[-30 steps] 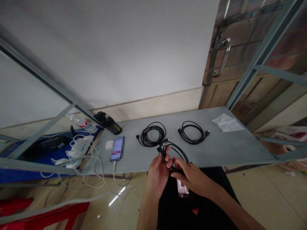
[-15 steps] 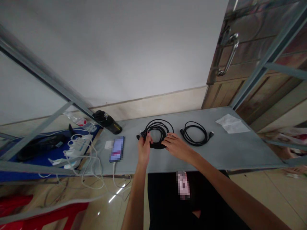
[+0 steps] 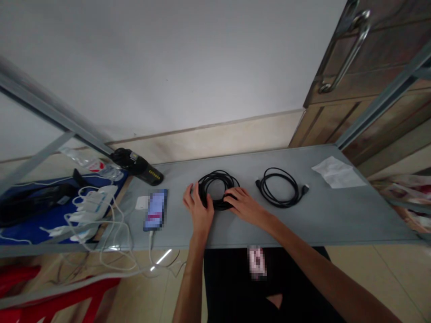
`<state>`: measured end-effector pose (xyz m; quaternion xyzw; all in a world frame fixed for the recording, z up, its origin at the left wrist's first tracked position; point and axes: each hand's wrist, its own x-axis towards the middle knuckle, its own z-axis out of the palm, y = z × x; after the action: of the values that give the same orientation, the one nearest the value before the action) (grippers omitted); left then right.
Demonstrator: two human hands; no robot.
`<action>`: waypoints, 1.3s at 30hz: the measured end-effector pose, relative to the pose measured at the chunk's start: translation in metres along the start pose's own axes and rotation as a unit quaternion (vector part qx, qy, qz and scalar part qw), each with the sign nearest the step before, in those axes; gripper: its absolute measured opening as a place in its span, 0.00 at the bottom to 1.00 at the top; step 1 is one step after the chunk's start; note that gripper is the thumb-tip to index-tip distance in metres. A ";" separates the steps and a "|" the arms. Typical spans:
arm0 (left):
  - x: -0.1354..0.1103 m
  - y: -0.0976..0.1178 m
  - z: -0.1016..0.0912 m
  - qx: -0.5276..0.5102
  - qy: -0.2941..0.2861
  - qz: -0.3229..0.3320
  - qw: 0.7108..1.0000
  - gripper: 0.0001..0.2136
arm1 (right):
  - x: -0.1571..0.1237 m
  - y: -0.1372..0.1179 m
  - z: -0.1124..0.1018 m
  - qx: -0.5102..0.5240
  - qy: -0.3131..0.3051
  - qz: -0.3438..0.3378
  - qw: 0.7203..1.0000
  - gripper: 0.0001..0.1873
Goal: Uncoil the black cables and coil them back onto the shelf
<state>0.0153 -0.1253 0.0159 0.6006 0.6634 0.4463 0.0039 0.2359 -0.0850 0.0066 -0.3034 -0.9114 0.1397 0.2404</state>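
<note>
A coiled black cable (image 3: 217,174) lies on the grey tabletop in front of me. My left hand (image 3: 199,210) rests at the coil's left side, fingers spread, the coil's edge passing between thumb and fingers. On the right side of the same coil, my right hand (image 3: 245,206) has its fingers bent over the loops; its thumb is mostly hidden. The cable's ends are not visible under the hands. Farther right lies a second, looser black cable coil (image 3: 281,204) with a plug at each end, untouched.
To the left are a phone (image 3: 155,210) with a white cord, a black bottle (image 3: 138,167) on its side, and white power strips (image 3: 96,202) with tangled cords. A crumpled white paper (image 3: 338,172) lies at the right end of the tabletop (image 3: 330,215). Metal posts flank it.
My left fingers have let go of the bunched cable end and spread beside the coil. The coil's loops now lie closer together. The view has shifted slightly.
</note>
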 end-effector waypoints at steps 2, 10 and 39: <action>-0.004 0.004 -0.002 -0.032 -0.091 0.076 0.992 0.19 | 0.001 0.001 0.001 0.015 0.003 0.001 1.000 0.24; -0.008 0.011 -0.002 -0.052 -0.226 0.134 0.963 0.22 | -0.003 0.000 0.005 0.034 0.049 0.024 0.998 0.32; -0.011 -0.004 0.009 -0.007 -0.162 0.179 0.970 0.11 | -0.102 0.036 -0.058 -0.166 0.196 0.234 0.938 0.37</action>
<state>0.0205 -0.1287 0.0020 0.7737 0.5323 0.3416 0.0356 0.3548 -0.1142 0.0053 -0.5654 -0.7596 -0.0232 0.3206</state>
